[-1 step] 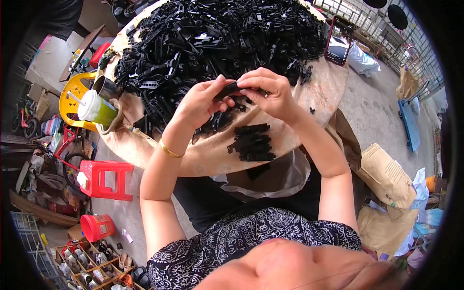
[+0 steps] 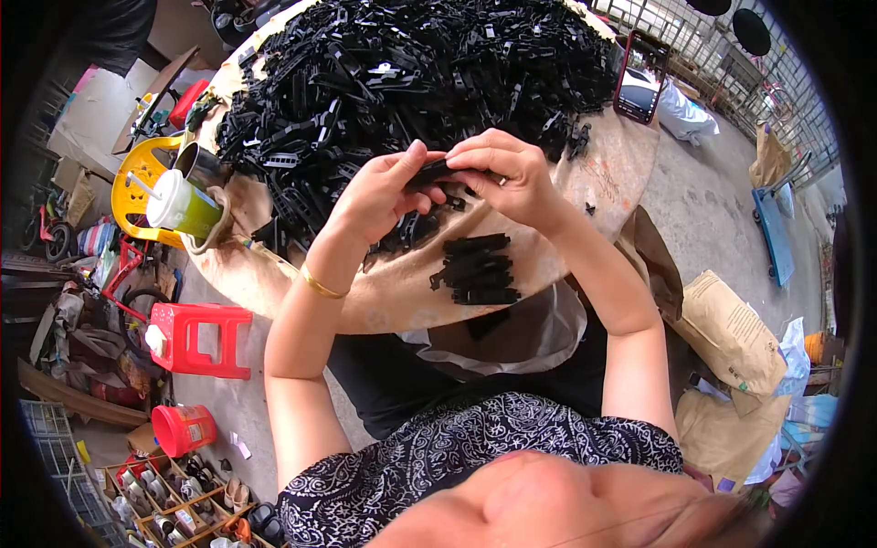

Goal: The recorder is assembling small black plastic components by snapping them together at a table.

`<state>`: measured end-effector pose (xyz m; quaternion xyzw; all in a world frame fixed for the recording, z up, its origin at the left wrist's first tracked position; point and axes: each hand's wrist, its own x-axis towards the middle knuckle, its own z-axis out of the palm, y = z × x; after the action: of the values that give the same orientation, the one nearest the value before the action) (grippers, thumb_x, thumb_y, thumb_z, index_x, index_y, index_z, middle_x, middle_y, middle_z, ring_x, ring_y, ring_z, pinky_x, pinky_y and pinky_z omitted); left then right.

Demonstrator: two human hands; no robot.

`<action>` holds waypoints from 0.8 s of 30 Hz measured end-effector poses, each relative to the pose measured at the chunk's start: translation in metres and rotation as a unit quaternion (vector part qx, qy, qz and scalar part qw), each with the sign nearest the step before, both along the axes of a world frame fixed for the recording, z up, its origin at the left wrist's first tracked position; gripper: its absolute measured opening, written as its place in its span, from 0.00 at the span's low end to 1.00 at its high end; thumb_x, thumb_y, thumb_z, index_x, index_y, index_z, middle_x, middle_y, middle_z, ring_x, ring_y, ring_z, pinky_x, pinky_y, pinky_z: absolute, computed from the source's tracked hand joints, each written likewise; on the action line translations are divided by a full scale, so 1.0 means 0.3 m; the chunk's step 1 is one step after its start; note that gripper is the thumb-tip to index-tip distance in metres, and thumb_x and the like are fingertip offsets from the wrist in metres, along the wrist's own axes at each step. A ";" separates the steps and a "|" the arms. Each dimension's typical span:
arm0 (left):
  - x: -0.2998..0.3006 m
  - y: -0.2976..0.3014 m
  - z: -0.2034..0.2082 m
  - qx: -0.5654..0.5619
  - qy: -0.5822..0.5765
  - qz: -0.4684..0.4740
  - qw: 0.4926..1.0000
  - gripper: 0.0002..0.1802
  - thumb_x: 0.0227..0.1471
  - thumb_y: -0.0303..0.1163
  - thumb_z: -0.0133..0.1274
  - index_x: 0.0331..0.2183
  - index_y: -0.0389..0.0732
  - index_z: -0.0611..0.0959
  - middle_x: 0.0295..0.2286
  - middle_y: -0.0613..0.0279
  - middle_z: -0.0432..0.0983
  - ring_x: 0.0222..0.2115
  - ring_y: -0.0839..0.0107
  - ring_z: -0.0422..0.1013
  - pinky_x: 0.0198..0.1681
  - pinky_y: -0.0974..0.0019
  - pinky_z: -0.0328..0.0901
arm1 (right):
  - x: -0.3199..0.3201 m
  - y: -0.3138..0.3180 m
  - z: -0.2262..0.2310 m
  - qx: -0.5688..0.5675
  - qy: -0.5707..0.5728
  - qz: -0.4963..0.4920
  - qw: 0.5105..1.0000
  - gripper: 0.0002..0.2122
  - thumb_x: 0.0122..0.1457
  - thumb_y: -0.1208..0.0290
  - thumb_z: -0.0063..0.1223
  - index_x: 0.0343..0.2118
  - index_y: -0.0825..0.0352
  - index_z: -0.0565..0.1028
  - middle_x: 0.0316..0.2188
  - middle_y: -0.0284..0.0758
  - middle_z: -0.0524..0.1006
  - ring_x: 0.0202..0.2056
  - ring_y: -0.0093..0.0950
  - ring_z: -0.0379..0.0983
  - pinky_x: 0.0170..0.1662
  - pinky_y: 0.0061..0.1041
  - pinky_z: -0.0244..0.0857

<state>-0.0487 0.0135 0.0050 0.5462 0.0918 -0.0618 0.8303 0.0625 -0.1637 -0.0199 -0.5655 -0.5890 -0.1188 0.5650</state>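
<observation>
Desk (image 2: 621,164), one, rounded at its near edge and spread with tan cloth: your working surface, best used at its near strip, where the parts under your fingers are easiest to see

Heap of black parts (image 2: 420,73), one, across the far and middle desk: many slim pieces, tangled; lift singly, since a hard tug would probably drag neighbours along

Left hand (image 2: 379,187), one: curled about one end of the held part, thumb uppermost; let it act as the steady vice

Right hand (image 2: 512,173), one: thumb and fingertips drawn narrow at the other end; let it do the fine work, with light, straight pressure (a twist might well bend so slim a thing)

Stack of black parts (image 2: 478,269), one, near the desk edge, below your hands: pieces laid roughly side by side; set any addition parallel, well in from the edge

Phone (image 2: 639,87), one, upright at the desk's right side: eyes better spent on your fingertips

Held part (image 2: 429,170), one, black, slim, raised between both hands in front of the heap: detail largely hidden by fingers, so judge its seating by feel as well as sight
</observation>
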 end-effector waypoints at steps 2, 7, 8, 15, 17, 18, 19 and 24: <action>-0.006 -0.028 0.011 0.089 -0.020 0.006 0.996 0.18 0.59 0.33 0.48 0.46 0.30 0.75 0.33 0.59 0.77 0.26 0.79 0.72 0.27 0.78 0.68 | 0.005 0.001 -0.007 -0.006 -0.020 0.003 1.000 0.11 0.43 0.84 0.62 0.32 0.68 0.79 0.33 0.35 0.79 0.33 0.30 0.74 0.36 0.24 0.70; -0.015 -0.059 0.009 0.286 -0.089 0.049 0.953 0.18 0.53 0.23 0.53 0.46 0.28 0.75 0.26 0.61 0.78 0.22 0.81 0.72 0.28 0.77 0.68 | 0.014 -0.006 0.022 -0.008 -0.080 -0.022 0.997 0.15 0.42 0.74 0.67 0.36 0.68 0.79 0.35 0.36 0.79 0.34 0.30 0.74 0.38 0.27 0.70; -0.019 -0.064 0.013 0.306 -0.108 0.053 0.944 0.19 0.52 0.22 0.54 0.47 0.29 0.75 0.26 0.61 0.78 0.22 0.81 0.72 0.28 0.77 0.68 | 0.014 -0.004 0.014 -0.028 -0.040 -0.023 0.999 0.17 0.42 0.72 0.67 0.37 0.68 0.78 0.36 0.37 0.79 0.34 0.30 0.74 0.38 0.27 0.70; -0.044 -0.084 0.036 0.479 -0.122 0.063 0.867 0.17 0.49 0.20 0.55 0.43 0.31 0.78 0.25 0.61 0.79 0.22 0.80 0.73 0.28 0.76 0.69 | 0.017 -0.039 0.007 -0.210 0.181 0.067 0.958 0.19 0.46 0.74 0.67 0.42 0.71 0.76 0.35 0.33 0.78 0.35 0.19 0.73 0.39 0.19 0.68; -0.049 -0.082 0.035 0.500 -0.116 0.067 0.856 0.15 0.48 0.21 0.57 0.41 0.32 0.79 0.23 0.60 0.79 0.21 0.81 0.73 0.27 0.76 0.69 | 0.016 -0.038 0.007 -0.212 0.207 0.089 0.951 0.18 0.46 0.76 0.65 0.42 0.71 0.75 0.34 0.33 0.78 0.35 0.18 0.73 0.39 0.19 0.68; -0.048 -0.080 0.034 0.506 -0.123 0.068 0.851 0.15 0.48 0.22 0.57 0.41 0.32 0.80 0.23 0.61 0.79 0.21 0.81 0.73 0.27 0.76 0.69 | 0.016 -0.037 0.005 -0.212 0.220 0.100 0.947 0.18 0.47 0.76 0.65 0.42 0.71 0.75 0.34 0.33 0.78 0.35 0.18 0.73 0.39 0.18 0.68; -0.046 -0.075 0.031 0.512 -0.131 0.068 0.846 0.15 0.48 0.22 0.58 0.40 0.32 0.80 0.23 0.61 0.79 0.21 0.81 0.73 0.26 0.76 0.69 | 0.016 -0.037 0.004 -0.206 0.218 0.098 0.949 0.17 0.47 0.77 0.65 0.42 0.71 0.76 0.33 0.33 0.78 0.35 0.18 0.73 0.39 0.18 0.68; -0.049 -0.097 0.028 0.539 -0.170 0.088 0.820 0.14 0.47 0.24 0.59 0.39 0.33 0.80 0.23 0.62 0.79 0.21 0.82 0.72 0.26 0.76 0.68 | 0.021 -0.047 0.010 -0.204 0.205 0.069 0.955 0.13 0.48 0.79 0.63 0.39 0.72 0.77 0.31 0.33 0.78 0.35 0.18 0.73 0.39 0.19 0.69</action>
<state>-0.0633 -0.0156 0.0133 0.8982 0.0153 0.1645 0.4075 0.0688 -0.1779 -0.0168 -0.6387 -0.5100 0.1621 0.5529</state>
